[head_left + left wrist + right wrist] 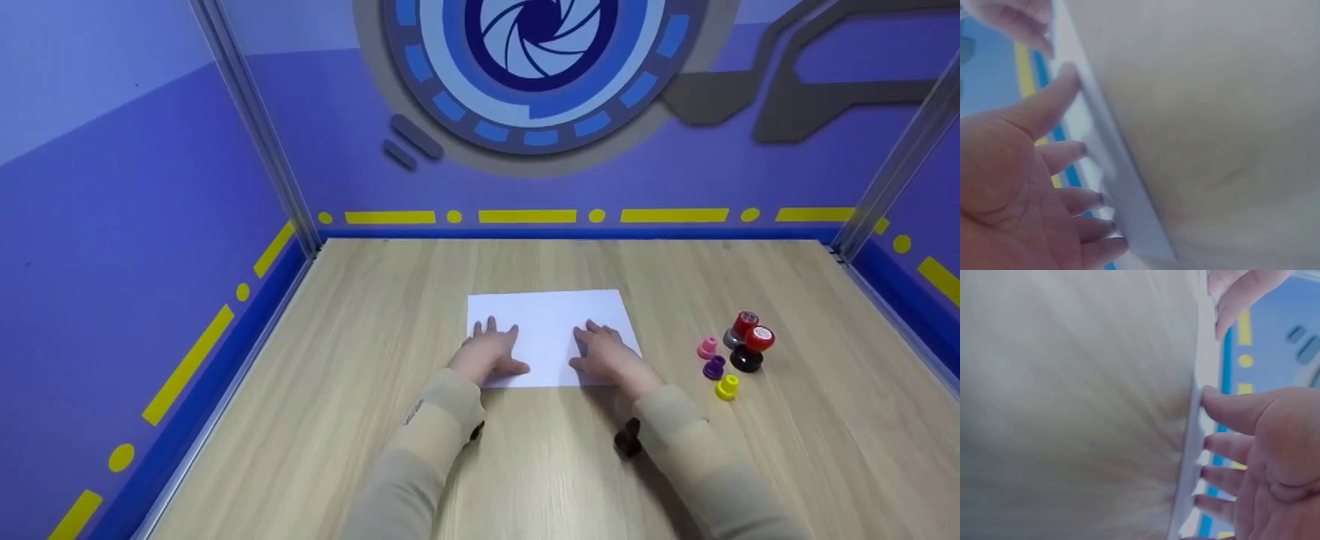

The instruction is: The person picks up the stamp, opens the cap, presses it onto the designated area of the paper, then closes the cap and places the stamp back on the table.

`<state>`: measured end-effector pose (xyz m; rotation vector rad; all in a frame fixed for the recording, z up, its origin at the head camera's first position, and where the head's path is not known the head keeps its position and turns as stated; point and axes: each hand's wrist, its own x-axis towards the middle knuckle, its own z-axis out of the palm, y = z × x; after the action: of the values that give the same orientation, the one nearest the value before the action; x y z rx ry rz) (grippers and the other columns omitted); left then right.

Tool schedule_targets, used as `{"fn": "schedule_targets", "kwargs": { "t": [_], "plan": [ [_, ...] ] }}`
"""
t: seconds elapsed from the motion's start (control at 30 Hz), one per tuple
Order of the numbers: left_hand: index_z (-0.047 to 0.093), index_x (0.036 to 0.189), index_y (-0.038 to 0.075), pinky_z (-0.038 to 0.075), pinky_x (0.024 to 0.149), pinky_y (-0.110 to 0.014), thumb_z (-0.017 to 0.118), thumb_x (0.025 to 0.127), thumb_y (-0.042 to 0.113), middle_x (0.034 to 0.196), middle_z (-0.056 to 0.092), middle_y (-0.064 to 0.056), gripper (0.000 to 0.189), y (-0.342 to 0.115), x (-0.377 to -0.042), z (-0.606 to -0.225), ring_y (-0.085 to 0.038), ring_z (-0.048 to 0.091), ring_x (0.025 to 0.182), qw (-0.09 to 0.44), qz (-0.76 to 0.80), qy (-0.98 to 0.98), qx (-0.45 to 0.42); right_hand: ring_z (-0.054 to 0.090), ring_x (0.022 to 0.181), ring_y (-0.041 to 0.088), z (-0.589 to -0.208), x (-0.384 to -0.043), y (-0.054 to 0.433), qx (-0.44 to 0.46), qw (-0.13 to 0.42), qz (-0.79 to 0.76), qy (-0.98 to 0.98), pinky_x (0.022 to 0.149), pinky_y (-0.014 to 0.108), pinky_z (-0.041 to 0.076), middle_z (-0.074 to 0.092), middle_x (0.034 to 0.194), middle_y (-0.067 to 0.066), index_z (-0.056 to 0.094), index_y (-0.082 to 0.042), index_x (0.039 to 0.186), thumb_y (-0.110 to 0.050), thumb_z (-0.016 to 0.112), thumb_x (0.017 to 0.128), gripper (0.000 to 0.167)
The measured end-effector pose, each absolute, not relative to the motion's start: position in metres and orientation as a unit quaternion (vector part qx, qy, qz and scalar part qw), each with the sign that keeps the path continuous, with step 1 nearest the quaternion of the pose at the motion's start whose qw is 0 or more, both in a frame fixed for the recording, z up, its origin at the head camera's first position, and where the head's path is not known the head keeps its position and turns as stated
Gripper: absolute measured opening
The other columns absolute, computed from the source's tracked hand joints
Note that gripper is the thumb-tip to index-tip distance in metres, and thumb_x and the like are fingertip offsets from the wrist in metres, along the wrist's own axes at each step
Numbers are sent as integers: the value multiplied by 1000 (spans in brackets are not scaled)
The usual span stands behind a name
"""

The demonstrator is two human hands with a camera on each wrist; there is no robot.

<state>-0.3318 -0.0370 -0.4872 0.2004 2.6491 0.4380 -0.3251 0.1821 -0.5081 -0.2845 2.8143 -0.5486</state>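
Observation:
A white sheet of paper (544,330) lies flat on the wooden table. Spread fingers of my left hand (491,355) rest on its left part, the thumb pointing inward. On the right part, my right hand (604,354) touches the sheet in the same way, fingers spread. Both wrist views show the fingertips and thumbs on the paper (1129,208), with the palms raised off it. Neither hand grips anything. Bare paper lies between the two hands in the head view.
Right of the paper stand small stamps: a pink one (707,347), a purple one (714,367), a yellow one (727,388), a red-and-black one (748,358) and a red-and-grey one (744,324). Blue-purple panels (315,150) wall the table (360,322) at the back and sides.

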Motion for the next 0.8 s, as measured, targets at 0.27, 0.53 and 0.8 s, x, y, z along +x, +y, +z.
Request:
{"fn": "schedule_targets", "kwargs": {
  "t": [0.27,0.53,0.8],
  "plan": [
    [20,166,15,10,131,-57,72,95,45,171,-1,-28,92,-32,-320,-489,-49,-3,158,236,144,956,101,25,148,61,-504,-293,184,-93,132,-167,973,122,68,27,27,163,35,39,4,154,-26,68,99,70],
    [19,166,16,13,131,-58,83,85,48,171,-3,-27,108,-38,-302,-492,-50,-4,158,233,150,955,109,30,145,61,-499,-276,180,-95,132,-149,975,118,68,33,32,161,35,44,5,152,-25,72,96,70],
    [22,165,17,12,131,-58,84,83,48,172,0,-26,107,-37,-300,-494,-49,-2,158,219,152,957,117,34,143,61,-494,-276,187,-112,124,-168,972,116,68,35,35,158,37,43,5,152,-28,75,94,74]
  ]
}}
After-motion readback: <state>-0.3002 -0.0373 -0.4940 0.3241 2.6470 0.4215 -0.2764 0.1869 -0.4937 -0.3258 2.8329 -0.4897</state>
